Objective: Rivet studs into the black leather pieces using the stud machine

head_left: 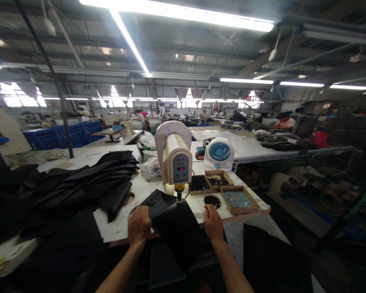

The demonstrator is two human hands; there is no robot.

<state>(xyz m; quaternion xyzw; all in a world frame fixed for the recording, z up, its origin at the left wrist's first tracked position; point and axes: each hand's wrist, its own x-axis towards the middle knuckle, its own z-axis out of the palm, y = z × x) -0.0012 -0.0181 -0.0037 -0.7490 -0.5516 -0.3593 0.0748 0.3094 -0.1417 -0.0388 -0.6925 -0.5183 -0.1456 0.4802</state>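
A black sheet of leather-like material [178, 230] lies under the press head of a cream-coloured fastening machine [178, 158], and its near end droops over the table edge. The machine's dark punch tip meets the sheet or sits just above it; I cannot tell which. My left hand [139, 224] is closed on the sheet's left side, beside a part with a small flap. To the right of the sheet, my right hand [212, 221] is closed at the table's front edge. Its fingertips are hidden, so what it grips cannot be made out.
Black pieces [88, 183] are heaped on the left. Right of the machine stand cardboard trays of small dark parts [218, 179] and bluish metal parts [238, 199], with a small fan [219, 152] behind. More black sheets [271, 256] lie low right. Other people work far back.
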